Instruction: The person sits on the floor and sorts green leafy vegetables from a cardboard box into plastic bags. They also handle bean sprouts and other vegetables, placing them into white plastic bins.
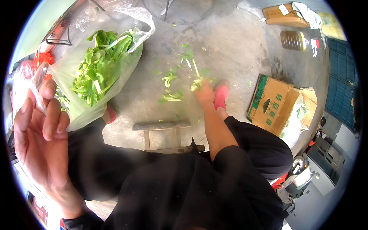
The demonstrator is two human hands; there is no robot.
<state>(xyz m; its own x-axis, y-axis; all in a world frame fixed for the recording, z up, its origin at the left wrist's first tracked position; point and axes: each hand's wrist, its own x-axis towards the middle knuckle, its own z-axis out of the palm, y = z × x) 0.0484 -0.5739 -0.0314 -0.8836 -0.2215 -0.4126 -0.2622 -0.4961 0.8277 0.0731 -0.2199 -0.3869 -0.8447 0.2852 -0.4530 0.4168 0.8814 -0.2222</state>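
My left hand (pixel 43 143), raised close to the camera at left, holds the rim of a clear plastic bag (pixel 123 83) between its curled fingers. Inside the bag lies a heap of leafy green vegetables (pixel 97 69) with pale stems. Down at the floor beside a pink shoe (pixel 221 93), my right hand (pixel 205 92) is blurred, its fingers closed around pale-green vegetable scraps (pixel 196 84). More loose leaves and stems (pixel 169 79) are scattered on the concrete to its left, with a small cluster (pixel 172 97) nearer my knees.
A low wooden stool (pixel 161 126) stands between my legs. At right are an open cardboard box (pixel 270 103) with plastic inside, an oil jug (pixel 293 40) and another carton (pixel 283 16). A parked scooter (pixel 299 181) is farther right. Red plastic bags (pixel 43 59) lie at left.
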